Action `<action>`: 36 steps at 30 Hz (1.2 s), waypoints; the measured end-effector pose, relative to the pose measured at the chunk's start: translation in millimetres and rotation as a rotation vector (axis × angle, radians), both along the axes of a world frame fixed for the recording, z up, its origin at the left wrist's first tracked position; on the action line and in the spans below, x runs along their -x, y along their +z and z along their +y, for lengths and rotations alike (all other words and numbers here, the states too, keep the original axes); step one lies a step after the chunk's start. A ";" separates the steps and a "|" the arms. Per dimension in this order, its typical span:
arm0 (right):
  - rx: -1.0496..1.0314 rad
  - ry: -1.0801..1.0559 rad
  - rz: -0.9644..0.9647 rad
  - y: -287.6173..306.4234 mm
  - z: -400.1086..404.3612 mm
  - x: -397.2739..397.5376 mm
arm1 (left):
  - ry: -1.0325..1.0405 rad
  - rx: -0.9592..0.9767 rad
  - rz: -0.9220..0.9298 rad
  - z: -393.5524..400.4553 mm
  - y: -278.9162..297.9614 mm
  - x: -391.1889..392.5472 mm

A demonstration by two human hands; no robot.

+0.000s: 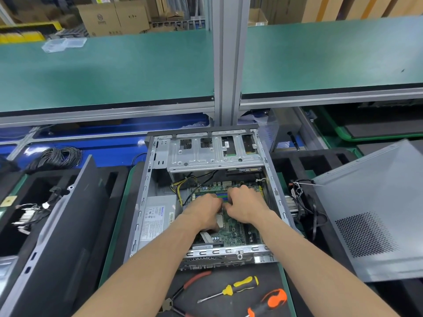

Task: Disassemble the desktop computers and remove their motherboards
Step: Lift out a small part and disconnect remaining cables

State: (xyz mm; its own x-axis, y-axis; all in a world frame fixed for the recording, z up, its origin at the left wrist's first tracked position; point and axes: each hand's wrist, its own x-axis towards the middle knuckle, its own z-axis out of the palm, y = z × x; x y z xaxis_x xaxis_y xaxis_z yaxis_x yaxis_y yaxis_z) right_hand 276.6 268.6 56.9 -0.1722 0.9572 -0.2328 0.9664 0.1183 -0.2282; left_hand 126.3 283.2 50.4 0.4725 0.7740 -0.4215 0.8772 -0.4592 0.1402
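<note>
Both forearms reach forward into the open computer case [207, 195], which lies on its side in the middle of the counter [109, 255]. The left hand [202, 212] and the right hand [245, 208] are close together over the motherboard [235, 229], knuckles up, with the fingers bent down at the blue memory slots [223, 195]; if they grip anything there, I cannot tell, because the fingertips are hidden. The motherboard sits on the bottom of the case, with the power supply [158, 219] to its left and the metal drive cage [215, 152] just beyond the hands. The case walls stand close on both sides of the hands. In front of the case lie pliers [183, 291], a yellow screwdriver [231, 289] and an orange-handled screwdriver [267, 303]. A removed side panel [375, 209] lies at the right, and a coil of black cables [57, 156] at the far left.
</note>
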 end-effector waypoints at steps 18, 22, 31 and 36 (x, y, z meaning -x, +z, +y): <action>0.161 -0.064 0.048 -0.9 -6.0 -2.7 | 0.057 0.045 0.023 2.6 -3.2 -1.7; 0.177 -0.052 0.044 -1.3 -5.7 -2.2 | 0.065 0.059 0.013 3.7 -3.0 -1.5; 0.192 -0.032 0.032 -0.3 -7.0 -2.1 | 0.087 0.084 -0.029 3.1 0.1 -1.2; 0.207 -0.039 0.032 1.6 -7.4 -1.4 | 0.081 0.068 -0.033 1.8 3.7 -1.9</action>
State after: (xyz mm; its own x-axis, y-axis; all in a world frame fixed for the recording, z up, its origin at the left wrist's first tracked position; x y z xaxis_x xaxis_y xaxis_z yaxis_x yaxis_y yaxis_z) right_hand 278.0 261.2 58.6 -0.1467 0.8956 -0.4200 0.9612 0.0288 -0.2743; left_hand 128.3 285.0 54.1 0.4237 0.7806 -0.4594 0.9056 -0.3752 0.1978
